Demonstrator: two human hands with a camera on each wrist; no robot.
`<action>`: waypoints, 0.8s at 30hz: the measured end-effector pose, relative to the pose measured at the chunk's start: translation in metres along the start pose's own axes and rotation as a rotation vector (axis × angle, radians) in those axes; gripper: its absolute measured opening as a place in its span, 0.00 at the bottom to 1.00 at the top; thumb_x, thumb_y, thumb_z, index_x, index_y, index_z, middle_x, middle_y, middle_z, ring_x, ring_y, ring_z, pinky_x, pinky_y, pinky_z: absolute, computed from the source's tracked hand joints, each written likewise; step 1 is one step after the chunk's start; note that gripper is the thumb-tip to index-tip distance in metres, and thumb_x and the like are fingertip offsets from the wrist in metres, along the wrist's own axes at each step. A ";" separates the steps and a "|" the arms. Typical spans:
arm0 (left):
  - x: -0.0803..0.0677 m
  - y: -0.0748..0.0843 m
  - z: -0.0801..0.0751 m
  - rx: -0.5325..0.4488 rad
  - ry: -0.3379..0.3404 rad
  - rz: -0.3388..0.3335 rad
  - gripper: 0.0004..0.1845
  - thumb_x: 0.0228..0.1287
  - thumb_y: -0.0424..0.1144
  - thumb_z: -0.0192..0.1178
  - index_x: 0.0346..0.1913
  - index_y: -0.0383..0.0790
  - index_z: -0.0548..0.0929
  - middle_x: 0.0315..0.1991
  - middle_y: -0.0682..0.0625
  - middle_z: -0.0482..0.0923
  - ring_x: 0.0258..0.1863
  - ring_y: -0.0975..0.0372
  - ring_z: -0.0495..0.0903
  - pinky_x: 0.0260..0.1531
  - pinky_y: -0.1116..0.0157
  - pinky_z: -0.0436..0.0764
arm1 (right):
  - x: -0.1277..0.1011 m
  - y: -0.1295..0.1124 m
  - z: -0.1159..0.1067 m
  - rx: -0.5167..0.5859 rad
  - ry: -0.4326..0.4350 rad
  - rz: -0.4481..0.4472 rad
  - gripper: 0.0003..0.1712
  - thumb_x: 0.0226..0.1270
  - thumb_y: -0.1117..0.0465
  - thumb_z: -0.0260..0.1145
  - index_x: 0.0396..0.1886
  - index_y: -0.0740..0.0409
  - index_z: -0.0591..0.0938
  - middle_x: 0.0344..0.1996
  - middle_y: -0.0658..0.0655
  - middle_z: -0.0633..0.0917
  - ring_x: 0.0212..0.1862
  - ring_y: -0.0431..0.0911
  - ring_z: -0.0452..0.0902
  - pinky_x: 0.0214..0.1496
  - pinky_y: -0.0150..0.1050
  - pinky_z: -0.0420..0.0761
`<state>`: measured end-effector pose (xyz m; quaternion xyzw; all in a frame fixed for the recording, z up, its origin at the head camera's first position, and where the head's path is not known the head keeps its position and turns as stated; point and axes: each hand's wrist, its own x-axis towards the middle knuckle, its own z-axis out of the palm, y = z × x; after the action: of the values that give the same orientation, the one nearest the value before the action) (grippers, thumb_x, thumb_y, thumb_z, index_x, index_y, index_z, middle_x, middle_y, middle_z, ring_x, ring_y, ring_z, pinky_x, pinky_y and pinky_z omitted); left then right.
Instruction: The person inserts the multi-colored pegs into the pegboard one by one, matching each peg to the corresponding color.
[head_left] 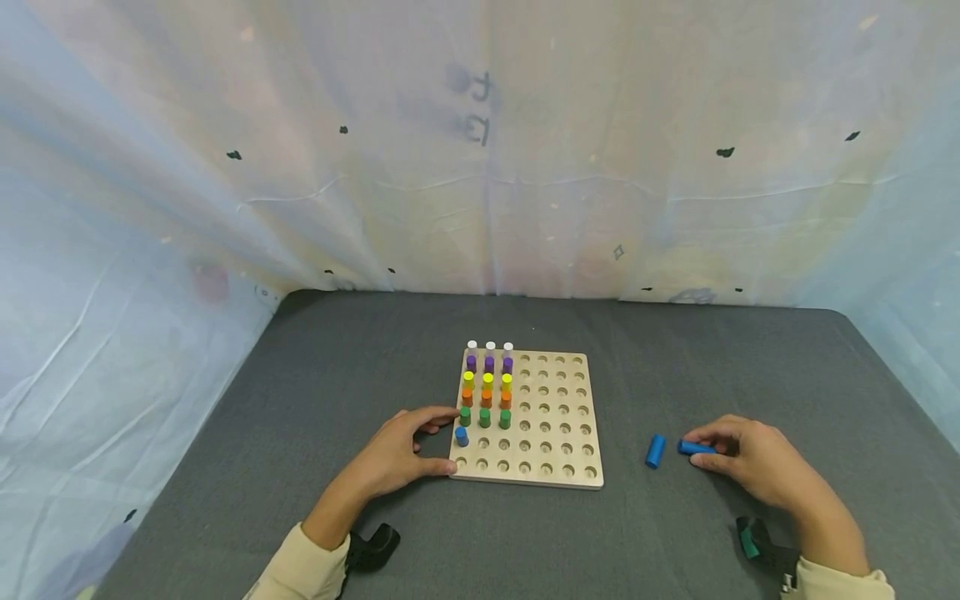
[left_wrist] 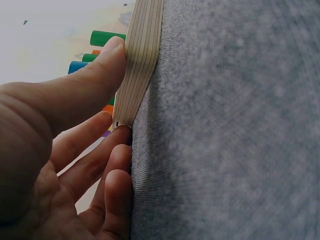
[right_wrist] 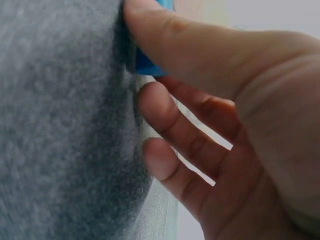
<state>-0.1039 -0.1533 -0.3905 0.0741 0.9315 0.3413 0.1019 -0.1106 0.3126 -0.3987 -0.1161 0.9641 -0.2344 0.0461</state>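
A square wooden pegboard (head_left: 555, 425) lies on the table, with three columns of white, purple, yellow, orange and green pegs (head_left: 485, 419) at its left side. One blue peg (head_left: 462, 437) stands in the leftmost column, just in front of the green row. My left hand (head_left: 401, 450) rests against the board's left edge, thumb (left_wrist: 107, 65) at the near corner and fingers farther back. To the right of the board, my right hand (head_left: 750, 458) pinches a lying blue peg (head_left: 693, 447) between thumb and index finger. In the right wrist view, the thumb covers much of this peg (right_wrist: 148, 65).
Another loose blue peg (head_left: 656, 451) lies between the board and my right hand. Grey cloth (head_left: 360, 358) covers the table. A pale curtain (head_left: 525, 208) hangs behind it and along both sides.
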 end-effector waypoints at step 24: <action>0.001 -0.001 0.001 0.000 0.010 -0.002 0.37 0.46 0.46 0.80 0.63 0.58 0.79 0.57 0.60 0.82 0.53 0.64 0.75 0.46 0.63 0.75 | 0.004 -0.010 0.002 0.014 0.179 -0.066 0.09 0.61 0.58 0.74 0.41 0.45 0.85 0.30 0.46 0.75 0.31 0.32 0.63 0.32 0.32 0.62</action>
<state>-0.1044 -0.1528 -0.3917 0.0712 0.9320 0.3417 0.0974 -0.1123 0.3024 -0.3958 -0.1260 0.9583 -0.2519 -0.0474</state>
